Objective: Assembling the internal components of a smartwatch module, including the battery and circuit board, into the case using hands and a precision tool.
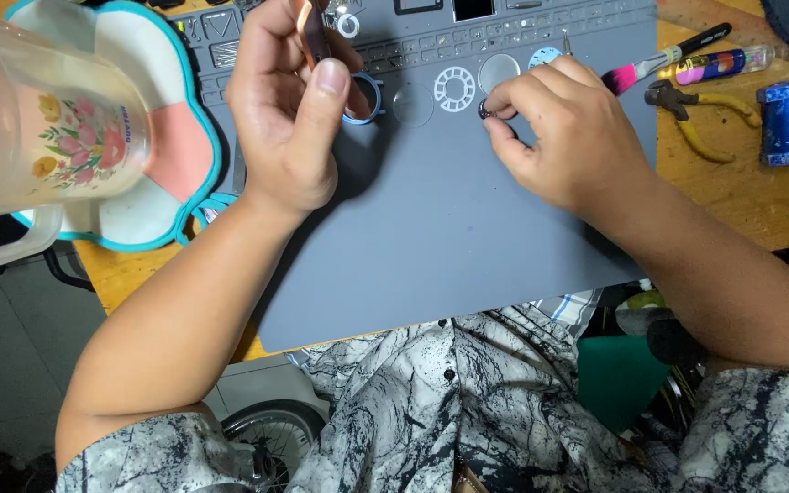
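The right hand [563, 128] pinched a small, light, slippery metal part [485, 109] near the mat's [431, 237] far edge; the left hand [289, 100] gripped tweezers [310, 32].

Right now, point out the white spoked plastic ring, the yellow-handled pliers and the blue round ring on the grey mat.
white spoked plastic ring [454, 89]: head view, on its toothed rim.
yellow-handled pliers [698, 108]: head view, at the joint where handles meet.
blue round ring [374, 99]: head view, on its exposed right rim.
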